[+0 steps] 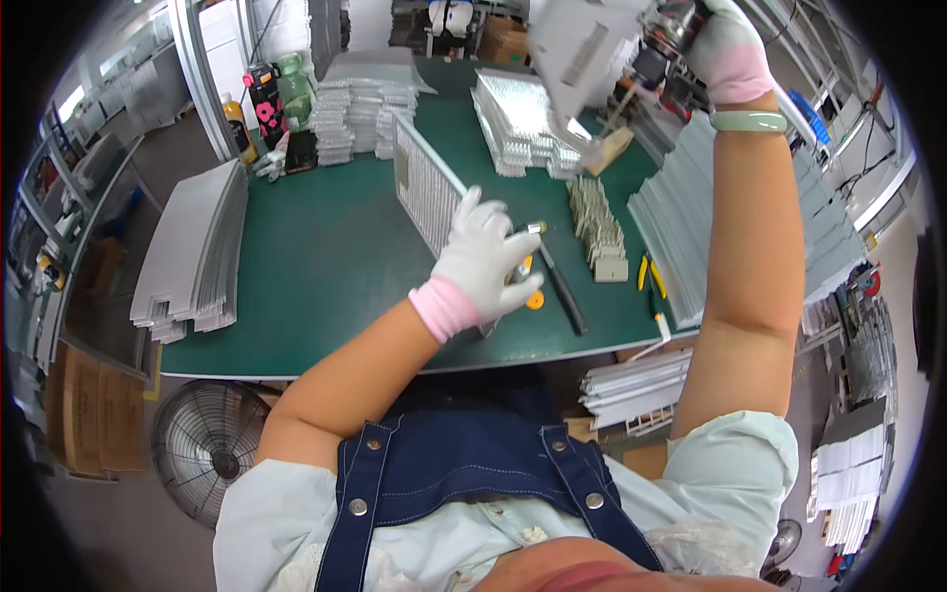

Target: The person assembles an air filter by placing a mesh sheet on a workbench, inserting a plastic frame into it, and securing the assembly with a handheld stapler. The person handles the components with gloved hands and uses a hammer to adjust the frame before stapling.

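Observation:
My left hand (480, 259), in a white glove with a pink cuff, lies over the upper edge of a slotted metal panel (422, 187) standing tilted on the table. Its fingers are spread, with nothing between thumb and forefinger. High at the right, my right hand (728, 47), gloved the same way, is closed round a dark metal device (673, 35) with black cylindrical parts. Beside that device is a pale plate (589, 59) with a slot; the frame's edge cuts both off. Close to my left hand lie a black-handled hammer (564, 291) and a yellow round piece (535, 299).
On the green table (306, 286) stand stacks of silver panels (363, 109), foil-like sheets (518, 123), grey panels (192, 252) and a row of small metal brackets (598, 227). Yellow-handled pliers (652, 281) lie by a large panel stack (681, 217). Bottles (266, 104) stand far left; a fan (212, 449) is below.

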`<state>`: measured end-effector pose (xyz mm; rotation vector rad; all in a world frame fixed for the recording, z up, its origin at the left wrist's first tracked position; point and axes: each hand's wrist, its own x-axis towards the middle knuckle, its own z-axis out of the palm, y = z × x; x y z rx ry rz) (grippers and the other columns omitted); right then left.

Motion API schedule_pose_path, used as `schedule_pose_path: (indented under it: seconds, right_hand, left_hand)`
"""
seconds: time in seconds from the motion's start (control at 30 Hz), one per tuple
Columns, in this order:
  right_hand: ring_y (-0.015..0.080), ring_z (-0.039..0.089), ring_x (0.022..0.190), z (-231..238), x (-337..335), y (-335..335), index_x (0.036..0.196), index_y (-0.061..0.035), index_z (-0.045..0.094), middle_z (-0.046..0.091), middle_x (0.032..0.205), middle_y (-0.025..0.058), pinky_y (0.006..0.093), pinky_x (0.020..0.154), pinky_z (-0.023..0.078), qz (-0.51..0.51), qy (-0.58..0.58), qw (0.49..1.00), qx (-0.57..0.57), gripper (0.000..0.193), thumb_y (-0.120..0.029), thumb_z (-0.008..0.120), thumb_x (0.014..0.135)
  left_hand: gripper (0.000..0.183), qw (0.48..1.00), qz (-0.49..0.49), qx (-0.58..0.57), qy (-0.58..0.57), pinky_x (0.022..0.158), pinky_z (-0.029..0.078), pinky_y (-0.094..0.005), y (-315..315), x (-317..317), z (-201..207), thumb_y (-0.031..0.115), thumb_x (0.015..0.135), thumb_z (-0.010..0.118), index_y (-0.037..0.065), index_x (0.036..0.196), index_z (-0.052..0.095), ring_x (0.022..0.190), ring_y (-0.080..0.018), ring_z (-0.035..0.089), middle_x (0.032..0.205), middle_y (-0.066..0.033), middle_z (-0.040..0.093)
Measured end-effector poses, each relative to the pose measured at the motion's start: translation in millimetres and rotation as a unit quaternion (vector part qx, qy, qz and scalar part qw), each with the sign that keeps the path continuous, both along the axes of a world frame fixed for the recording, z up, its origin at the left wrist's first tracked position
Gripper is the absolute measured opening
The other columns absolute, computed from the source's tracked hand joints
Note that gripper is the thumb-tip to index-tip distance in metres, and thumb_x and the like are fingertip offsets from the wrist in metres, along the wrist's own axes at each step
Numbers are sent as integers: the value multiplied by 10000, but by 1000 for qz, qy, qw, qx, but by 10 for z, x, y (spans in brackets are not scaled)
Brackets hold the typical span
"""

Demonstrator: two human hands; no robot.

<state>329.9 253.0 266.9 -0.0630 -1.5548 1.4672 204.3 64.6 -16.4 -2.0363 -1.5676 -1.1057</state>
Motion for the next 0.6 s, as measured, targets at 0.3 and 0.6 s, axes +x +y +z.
schedule_pose_path:
  seconds: [0.3,0.6]
  right_hand:
    - [202,641,632,-890,187,-548,934,-67,637,670,791,61,339,596,539,16,68,997,21,119,-178,642,891]
    - [202,660,705,-1041,240,-638,993,-53,647,685,867,77,344,651,550,8,101,994,46,166,-186,639,895]
  left_hand:
    - [423,997,29,-73,4,1128,180,-587,81,47,-62,511,840,603,250,1164,679,1192,-343,479,1166,-127,603]
    - [443,994,75,-52,64,1141,171,-584,89,51,-100,529,874,549,232,1180,668,1222,-320,475,1217,-112,587]
